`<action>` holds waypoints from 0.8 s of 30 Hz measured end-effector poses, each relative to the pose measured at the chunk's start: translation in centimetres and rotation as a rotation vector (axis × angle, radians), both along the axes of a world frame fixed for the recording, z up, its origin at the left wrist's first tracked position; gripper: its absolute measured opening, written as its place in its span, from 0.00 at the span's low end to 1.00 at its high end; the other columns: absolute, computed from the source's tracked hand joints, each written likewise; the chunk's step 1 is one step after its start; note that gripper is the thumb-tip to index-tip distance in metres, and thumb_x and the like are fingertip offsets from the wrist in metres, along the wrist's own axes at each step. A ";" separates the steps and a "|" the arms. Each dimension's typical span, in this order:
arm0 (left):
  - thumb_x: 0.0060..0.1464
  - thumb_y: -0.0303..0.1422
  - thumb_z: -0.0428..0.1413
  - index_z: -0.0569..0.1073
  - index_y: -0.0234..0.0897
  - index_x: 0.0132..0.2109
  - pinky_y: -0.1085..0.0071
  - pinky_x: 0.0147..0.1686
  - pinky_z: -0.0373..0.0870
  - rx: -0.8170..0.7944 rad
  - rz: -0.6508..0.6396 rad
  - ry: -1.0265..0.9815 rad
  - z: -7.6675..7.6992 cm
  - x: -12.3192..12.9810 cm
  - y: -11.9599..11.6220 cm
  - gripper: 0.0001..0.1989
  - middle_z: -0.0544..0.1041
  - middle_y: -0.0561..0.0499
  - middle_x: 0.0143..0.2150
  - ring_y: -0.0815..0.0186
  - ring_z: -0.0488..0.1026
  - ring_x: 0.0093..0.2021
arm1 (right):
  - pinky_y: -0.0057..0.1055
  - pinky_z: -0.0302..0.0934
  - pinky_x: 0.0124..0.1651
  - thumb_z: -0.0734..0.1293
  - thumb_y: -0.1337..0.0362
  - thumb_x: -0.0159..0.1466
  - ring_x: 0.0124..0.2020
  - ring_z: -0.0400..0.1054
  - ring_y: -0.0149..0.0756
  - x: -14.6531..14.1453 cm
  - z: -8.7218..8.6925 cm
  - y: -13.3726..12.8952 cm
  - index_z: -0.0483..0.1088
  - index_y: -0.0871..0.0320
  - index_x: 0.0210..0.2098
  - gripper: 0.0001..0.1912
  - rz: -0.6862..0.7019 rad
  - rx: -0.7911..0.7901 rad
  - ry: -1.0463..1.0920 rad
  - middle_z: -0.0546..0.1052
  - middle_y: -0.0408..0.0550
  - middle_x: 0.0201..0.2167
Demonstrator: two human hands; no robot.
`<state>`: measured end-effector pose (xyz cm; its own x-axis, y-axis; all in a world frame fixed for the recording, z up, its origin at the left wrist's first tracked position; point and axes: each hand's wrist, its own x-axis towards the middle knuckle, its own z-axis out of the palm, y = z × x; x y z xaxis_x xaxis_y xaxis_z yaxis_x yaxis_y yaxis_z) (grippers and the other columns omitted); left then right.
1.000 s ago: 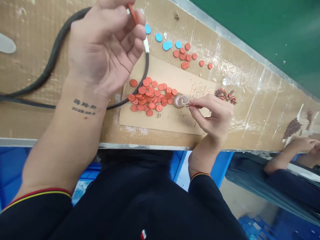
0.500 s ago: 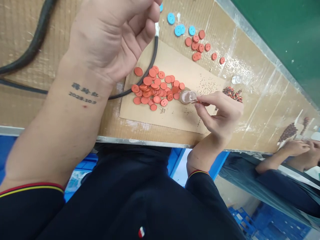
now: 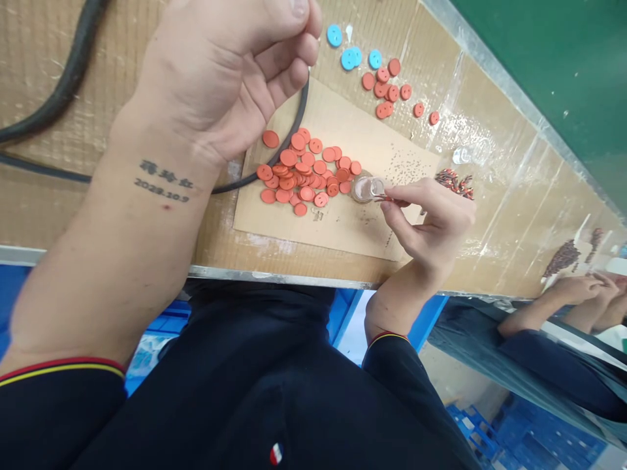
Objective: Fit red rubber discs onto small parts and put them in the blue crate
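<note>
Head view: the right hand [image 3: 431, 225] pinches tweezers [image 3: 392, 200] between thumb and fingers, their tips at a small glass jar [image 3: 364, 189] on a cardboard sheet [image 3: 294, 238], beside red discs [image 3: 298, 175]. The left hand [image 3: 220, 78] curls half closed; whether it holds anything cannot be told.

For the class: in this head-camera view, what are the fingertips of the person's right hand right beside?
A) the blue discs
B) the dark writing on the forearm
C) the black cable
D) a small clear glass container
D: the fingers of the right hand, pinching a thin reddish piece, sit at the edge of the small clear glass container.
</note>
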<state>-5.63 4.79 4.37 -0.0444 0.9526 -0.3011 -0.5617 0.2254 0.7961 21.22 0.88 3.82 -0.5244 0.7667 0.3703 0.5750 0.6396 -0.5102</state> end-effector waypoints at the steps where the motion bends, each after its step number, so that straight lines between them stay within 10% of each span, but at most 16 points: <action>1: 0.72 0.14 0.41 0.64 0.26 0.41 0.88 0.39 0.76 -0.003 0.009 -0.004 0.0 0.0 0.0 0.11 0.71 0.51 0.36 0.41 0.61 0.75 | 0.40 0.75 0.31 0.71 0.71 0.68 0.30 0.78 0.37 0.0 0.0 0.0 0.80 0.38 0.48 0.18 0.001 0.001 -0.005 0.83 0.36 0.32; 9: 0.70 0.12 0.46 0.69 0.21 0.46 0.86 0.43 0.76 -0.091 0.054 0.034 0.1 -0.1 0.2 0.08 0.78 0.50 0.46 0.40 0.62 0.74 | 0.39 0.77 0.32 0.71 0.74 0.67 0.31 0.80 0.36 -0.1 0.0 0.1 0.80 0.40 0.47 0.19 0.007 0.011 0.005 0.84 0.36 0.33; 17: 0.68 0.12 0.44 0.69 0.21 0.43 0.89 0.37 0.76 0.024 0.006 0.034 -0.5 -0.5 0.0 0.11 0.75 0.51 0.36 0.44 0.68 0.73 | 0.39 0.75 0.30 0.71 0.73 0.67 0.30 0.78 0.36 -0.1 0.1 0.0 0.80 0.41 0.45 0.17 -0.003 0.007 -0.004 0.83 0.37 0.31; 24: 0.70 0.10 0.43 0.70 0.17 0.48 0.92 0.41 0.74 -0.072 0.032 -0.001 0.4 0.1 0.2 0.12 0.79 0.42 0.55 0.37 0.49 0.78 | 0.38 0.75 0.31 0.71 0.72 0.67 0.30 0.78 0.36 -0.1 0.1 0.0 0.79 0.42 0.43 0.15 -0.005 0.016 -0.019 0.82 0.37 0.30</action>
<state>-5.54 5.01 4.78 -0.0745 0.9264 -0.3691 -0.5705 0.2640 0.7777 21.07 0.85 3.92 -0.5277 0.7635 0.3722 0.5878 0.6446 -0.4888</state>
